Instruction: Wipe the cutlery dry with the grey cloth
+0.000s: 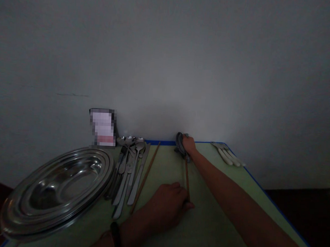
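My left hand (172,203) is closed on the near end of a wooden chopstick (187,177), which points away from me over the table. Farther off, my right hand (189,144) grips a dark checked cloth (181,144), bunched around the chopstick's far end. To the left of my hands a second chopstick (146,176) lies on the table. Beside it is a pile of metal cutlery, with spoons (139,147) and table knives (139,177) laid lengthwise. How much of the chopstick's tip the cloth covers is hidden.
Stacked steel plates (68,210) with divided wells take up the table's left side. A phone-like device with a blurred screen (102,128) leans on the wall behind. White-handled cutlery (227,154) lies at the far right corner. The green table (218,220) has a blue edge against the wall.
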Tool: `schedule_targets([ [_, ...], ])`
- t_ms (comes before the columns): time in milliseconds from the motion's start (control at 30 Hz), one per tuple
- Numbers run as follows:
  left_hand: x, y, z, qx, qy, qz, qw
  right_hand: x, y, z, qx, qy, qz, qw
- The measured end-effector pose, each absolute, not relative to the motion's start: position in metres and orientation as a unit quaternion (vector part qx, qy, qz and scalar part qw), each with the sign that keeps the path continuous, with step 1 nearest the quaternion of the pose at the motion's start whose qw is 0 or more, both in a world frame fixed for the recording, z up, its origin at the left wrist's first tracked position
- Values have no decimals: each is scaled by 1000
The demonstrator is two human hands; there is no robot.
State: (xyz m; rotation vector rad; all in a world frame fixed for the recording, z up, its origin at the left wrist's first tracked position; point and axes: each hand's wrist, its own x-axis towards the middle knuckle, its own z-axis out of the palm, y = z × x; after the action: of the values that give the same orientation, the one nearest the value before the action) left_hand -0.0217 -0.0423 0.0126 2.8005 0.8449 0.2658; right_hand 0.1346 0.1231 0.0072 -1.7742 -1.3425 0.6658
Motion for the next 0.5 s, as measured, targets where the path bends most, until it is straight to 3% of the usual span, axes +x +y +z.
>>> schedule_targets([
  [500,-16,-45,8,943,307,113,65,116,35,2,-748,-524,225,340],
])
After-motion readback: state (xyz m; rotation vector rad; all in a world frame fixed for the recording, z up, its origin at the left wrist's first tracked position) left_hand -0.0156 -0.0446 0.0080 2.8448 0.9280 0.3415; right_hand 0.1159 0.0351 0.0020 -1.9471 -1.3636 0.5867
